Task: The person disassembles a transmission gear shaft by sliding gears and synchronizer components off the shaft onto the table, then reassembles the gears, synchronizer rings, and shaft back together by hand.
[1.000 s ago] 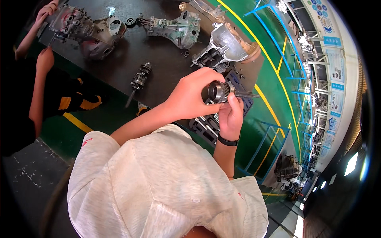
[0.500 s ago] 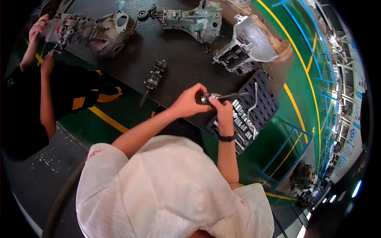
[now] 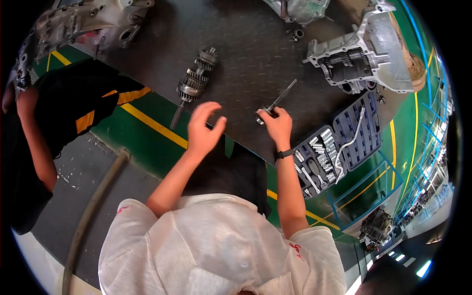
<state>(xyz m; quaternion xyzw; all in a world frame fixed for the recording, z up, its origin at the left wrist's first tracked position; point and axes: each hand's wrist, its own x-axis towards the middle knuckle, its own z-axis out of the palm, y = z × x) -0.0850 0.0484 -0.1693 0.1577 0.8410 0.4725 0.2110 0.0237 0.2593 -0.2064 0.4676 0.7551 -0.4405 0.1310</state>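
Note:
My right hand (image 3: 279, 127), a dark band on its wrist, grips a thin metal shaft (image 3: 284, 93) by its thicker, gear-like end. The shaft's slim rod points up and away to the right, over the dark table. My left hand (image 3: 203, 129) is empty, its thumb and fingers apart, near the table's front edge. Just beyond it lies a transmission shaft stacked with gears (image 3: 193, 83), its bare end pointing toward me. To the right of my right hand is an opened socket set case (image 3: 357, 129) with sockets and a long bent handle (image 3: 350, 142).
At the far right stands an opened gearbox housing (image 3: 373, 49) with gears inside. Another housing (image 3: 305, 11) and a small ring part (image 3: 298, 34) lie at the back. On the left, a co-worker's hand (image 3: 27, 101) is by a large gearbox (image 3: 86, 22). A hose (image 3: 96, 196) runs across the floor.
My left hand has let go of the thin shaft and moved left, opening toward the geared shaft. My right hand keeps the thin shaft, now lower over the table. The view has shifted.

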